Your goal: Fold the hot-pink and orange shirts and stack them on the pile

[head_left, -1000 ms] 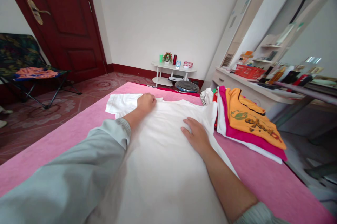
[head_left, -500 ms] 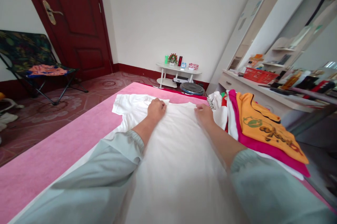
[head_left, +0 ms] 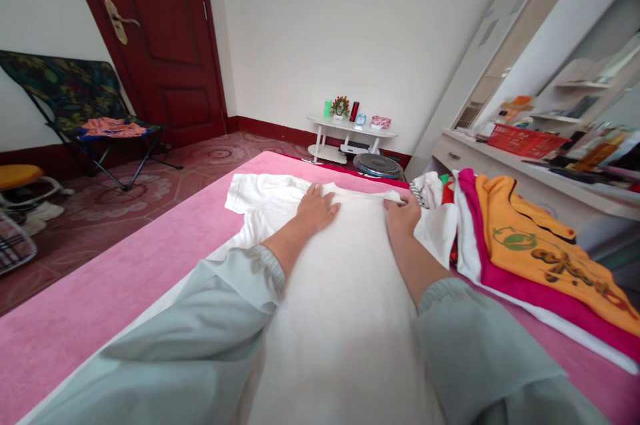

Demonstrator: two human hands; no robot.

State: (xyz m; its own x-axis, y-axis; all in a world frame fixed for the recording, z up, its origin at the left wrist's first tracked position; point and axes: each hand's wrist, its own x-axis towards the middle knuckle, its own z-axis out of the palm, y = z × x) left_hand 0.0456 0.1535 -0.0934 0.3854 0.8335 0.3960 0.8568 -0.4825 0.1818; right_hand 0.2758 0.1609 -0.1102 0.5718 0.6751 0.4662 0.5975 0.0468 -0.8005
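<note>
A white T-shirt (head_left: 345, 292) lies spread on the pink bed cover (head_left: 150, 245), its neckline at the far end and one sleeve stretched out to the left. My left hand (head_left: 317, 208) rests on the shirt just left of the neckline, fingers apart and pressed lightly on the cloth. At the neckline's right side, my right hand (head_left: 405, 212) pinches the shirt's edge between thumb and fingers, and a bit of white fabric shows above the fingertips. Both forearms, in pale green sleeves, reach across the shirt and cover parts of it.
Right of the shirt lies a stack of clothes with an orange top (head_left: 550, 245) uppermost. Beyond the bed is a small white table (head_left: 320, 120). A dresser with a red basket (head_left: 525, 140) stands right; a folding chair (head_left: 65, 92) stands left.
My left hand has opened from a closed grip and flattened onto the shirt. My right hand now grips the neckline's edge. The view has turned slightly left.
</note>
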